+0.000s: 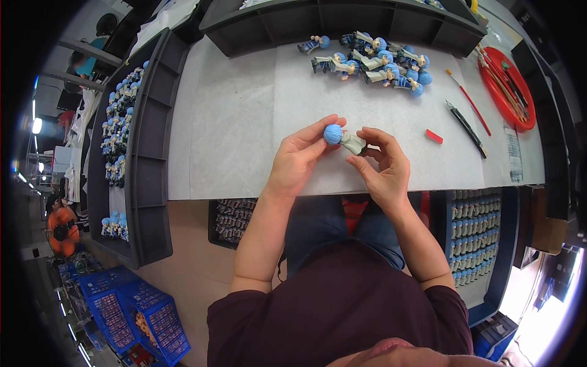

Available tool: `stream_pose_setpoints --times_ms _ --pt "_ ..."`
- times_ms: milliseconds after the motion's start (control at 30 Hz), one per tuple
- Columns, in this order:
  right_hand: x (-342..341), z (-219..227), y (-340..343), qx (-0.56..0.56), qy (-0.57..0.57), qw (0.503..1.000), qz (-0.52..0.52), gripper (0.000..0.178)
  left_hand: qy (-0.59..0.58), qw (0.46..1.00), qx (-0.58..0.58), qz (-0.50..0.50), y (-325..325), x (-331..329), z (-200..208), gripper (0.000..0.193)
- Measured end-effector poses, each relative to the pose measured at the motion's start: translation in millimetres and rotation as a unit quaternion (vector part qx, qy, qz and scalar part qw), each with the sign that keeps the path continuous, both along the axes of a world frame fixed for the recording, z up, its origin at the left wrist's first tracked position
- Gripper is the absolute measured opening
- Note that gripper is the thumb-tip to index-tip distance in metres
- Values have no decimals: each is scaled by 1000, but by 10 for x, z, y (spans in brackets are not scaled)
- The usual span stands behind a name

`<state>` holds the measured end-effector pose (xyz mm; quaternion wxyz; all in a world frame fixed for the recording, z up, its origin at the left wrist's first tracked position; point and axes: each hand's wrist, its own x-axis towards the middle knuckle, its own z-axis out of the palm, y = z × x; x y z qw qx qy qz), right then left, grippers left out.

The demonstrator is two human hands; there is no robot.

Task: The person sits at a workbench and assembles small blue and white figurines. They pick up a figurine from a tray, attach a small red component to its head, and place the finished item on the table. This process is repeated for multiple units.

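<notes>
Between my two hands, above the near part of the white-covered table (232, 122), is a small figurine (353, 143) with a ribbed light-blue head and a pale cream body. My left hand (301, 153) is closed, its thumb and fingers pinching the blue head. My right hand (386, 165) grips the dark lower end between thumb and fingers. The figurine lies sideways, head toward my left. A loose group of similar figurines (382, 74) lies beyond my hands, some cream, some blue-striped. A red block (434, 136) lies right of my right hand.
A black utility knife (466, 129) and a red-handled brush (469, 101) lie on the right, near a red oval dish (529, 116) of brushes. Dark bins stand at the back (342, 30) and left (150, 147). Another bin (489, 312) with rows of figurines sits below right.
</notes>
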<state>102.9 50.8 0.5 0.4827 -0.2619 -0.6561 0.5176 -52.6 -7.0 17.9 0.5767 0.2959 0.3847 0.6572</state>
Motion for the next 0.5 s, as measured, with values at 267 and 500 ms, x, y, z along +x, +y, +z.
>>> stream_pose_setpoints --times_ms 267,500 --pt "-3 -14 7 16 2 1000 -14 49 51 998 -23 20 3 31 26 36" --pt "3 13 13 36 -28 999 -8 50 63 997 7 48 16 16 -69 35"
